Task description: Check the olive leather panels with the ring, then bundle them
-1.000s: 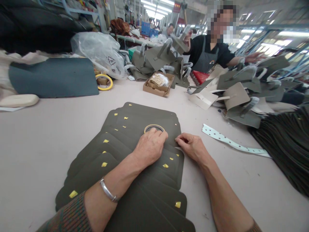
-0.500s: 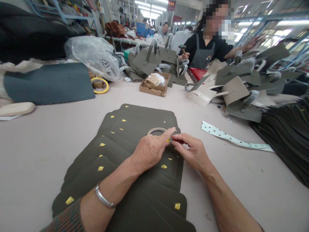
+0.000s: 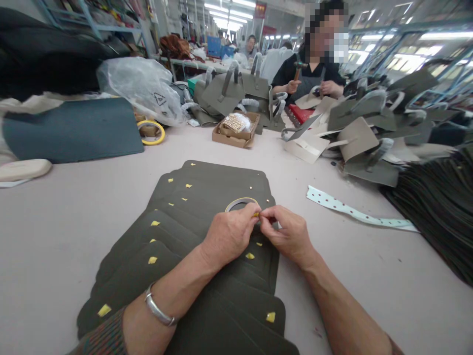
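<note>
Fanned layers of dark olive leather-like panels (image 3: 218, 185) lie on the table in front of me, dotted with small yellow tape pieces (image 3: 152, 260). My left hand (image 3: 229, 234) is closed on a roll of yellow tape (image 3: 242, 200) above the panels, covering its near side. At the roll's right edge my right hand (image 3: 288, 235) pinches, thumb against forefinger, at the tape's end. Both hands' fingertips nearly meet there, and a bit of yellow shows between them. Small light studs or dots (image 3: 251, 188) show near the panels' far right corner.
A cardboard box (image 3: 232, 141) of gold-coloured beads stands ahead, with grey handbags (image 3: 221, 93) behind. A co-worker (image 3: 310, 74) holds a hammer. A dotted pale strip (image 3: 343, 209) lies right, beside a dark stack (image 3: 436, 197). Left are another tape roll (image 3: 161, 138) and a blue-grey sheet (image 3: 74, 130).
My left forefinger, stretched out before, has bent down onto the tape, and my right fingers have closed in against it. The co-worker's reaching hand has come back in front of their body.
</note>
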`<state>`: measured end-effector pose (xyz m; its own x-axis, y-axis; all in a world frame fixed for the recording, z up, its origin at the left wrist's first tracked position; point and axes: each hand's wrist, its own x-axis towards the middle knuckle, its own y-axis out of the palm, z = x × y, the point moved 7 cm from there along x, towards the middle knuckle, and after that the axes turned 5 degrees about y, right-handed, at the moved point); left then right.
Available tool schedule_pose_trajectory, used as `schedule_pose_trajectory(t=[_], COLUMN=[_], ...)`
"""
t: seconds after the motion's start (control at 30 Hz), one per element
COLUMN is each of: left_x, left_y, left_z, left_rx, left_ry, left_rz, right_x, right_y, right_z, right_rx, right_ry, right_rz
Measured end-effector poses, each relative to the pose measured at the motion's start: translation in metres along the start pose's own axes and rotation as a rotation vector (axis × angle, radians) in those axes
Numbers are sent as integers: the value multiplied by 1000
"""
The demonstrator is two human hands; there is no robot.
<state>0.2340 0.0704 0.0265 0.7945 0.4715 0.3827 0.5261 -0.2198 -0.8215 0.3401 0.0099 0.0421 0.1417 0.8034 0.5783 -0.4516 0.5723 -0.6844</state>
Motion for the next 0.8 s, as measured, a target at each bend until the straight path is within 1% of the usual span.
schedule_pose_trajectory(t=[0.07, 0.13, 0.2, 0.33, 0.37, 0.43, 0.53, 0.63, 0.7, 0.8], left_x=[0, 1, 0, -2, -2, -1, 1, 2, 2, 3], left_y=[-3, -6, -8, -11, -10, -6, 4, 11, 13, 14], left_z=[0, 0, -1, -6, -7, -5, 4, 11, 11, 10], left_rx=[5, 20, 38, 21, 18, 53, 186, 269, 279, 289], left_ry=[-16, -15, 5, 80, 95, 88, -2, -60, -67, -68], left_rz=[-13, -39, -73, -149, -148, -110, 22, 152, 195, 208], right_x=[0, 0, 0, -6, -7, -8, -7, -6, -4, 0], right_y=[0, 1, 5, 21, 22, 20, 14, 17, 21, 27], right_z=[1, 0, -7, -40, -50, -72, -98, -106, -105, -103], right_rx=[-5, 26, 143, 540, 594, 620, 612, 584, 530, 397], right_ry=[0, 72, 247, 706, 788, 890, 921, 914, 899, 869], right_rz=[-8, 10, 41, 77, 71, 41, 30, 90, 130, 162])
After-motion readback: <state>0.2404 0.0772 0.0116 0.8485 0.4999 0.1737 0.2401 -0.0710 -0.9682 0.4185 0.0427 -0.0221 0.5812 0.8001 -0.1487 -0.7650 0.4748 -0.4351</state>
